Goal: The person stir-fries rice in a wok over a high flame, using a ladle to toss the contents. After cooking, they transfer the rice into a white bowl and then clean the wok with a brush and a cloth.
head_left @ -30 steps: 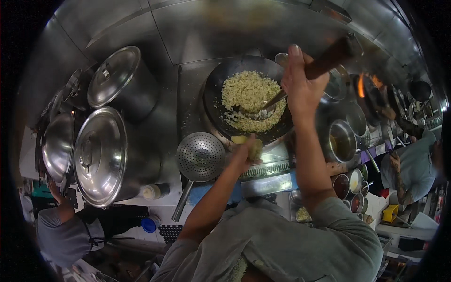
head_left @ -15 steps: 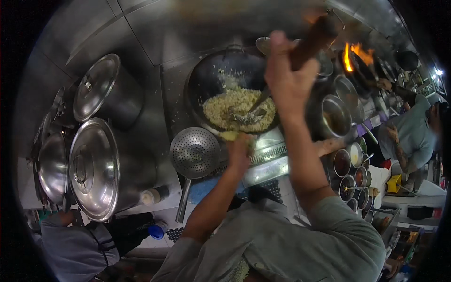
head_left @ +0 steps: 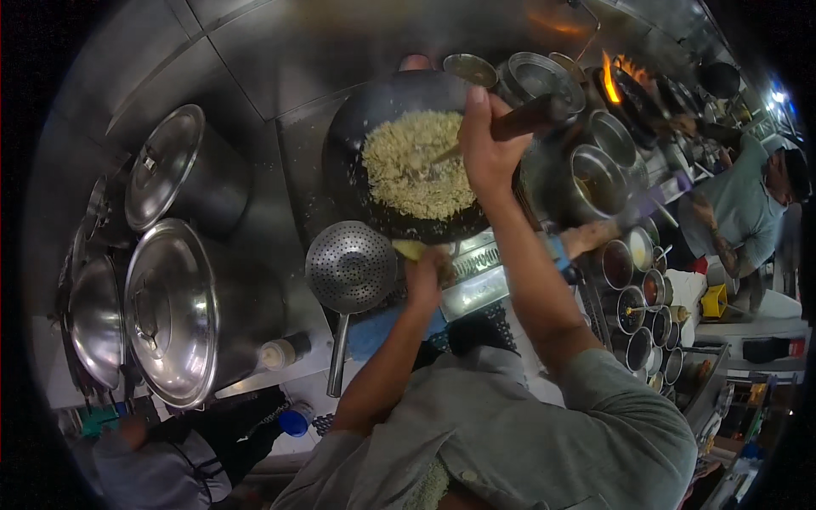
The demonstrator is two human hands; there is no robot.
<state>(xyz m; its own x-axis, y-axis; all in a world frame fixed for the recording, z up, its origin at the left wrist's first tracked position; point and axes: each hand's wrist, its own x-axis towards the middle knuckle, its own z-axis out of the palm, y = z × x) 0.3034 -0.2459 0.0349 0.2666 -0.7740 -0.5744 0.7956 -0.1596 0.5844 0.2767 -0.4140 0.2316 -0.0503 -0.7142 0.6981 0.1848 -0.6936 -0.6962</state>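
A dark wok (head_left: 344, 161) full of fried rice (head_left: 412, 170) sits on the stove in front of me. My right hand (head_left: 493, 153) is wrapped round the wooden handle of a ladle (head_left: 529, 117), above the wok's right side. The ladle's shaft slants down to the left and its head is buried in the rice. At the wok's near rim, my left hand (head_left: 427, 272) is closed on a yellowish cloth (head_left: 410, 249); the grip under it is partly hidden. Just left of that hand lies a perforated strainer (head_left: 351, 268), its handle toward me.
Large lidded pots (head_left: 174, 310) stand at the left. Metal pots (head_left: 599, 180) and small sauce containers (head_left: 617, 263) are on the right. Flames (head_left: 610, 81) rise at a far-right burner beside a co-worker (head_left: 735, 204). Another person (head_left: 157, 463) is at lower left.
The rice has shifted toward the wok's far side and the wok has tilted. My right hand has come lower and left; the ladle's head has sunk into the rice. My left hand keeps its grip.
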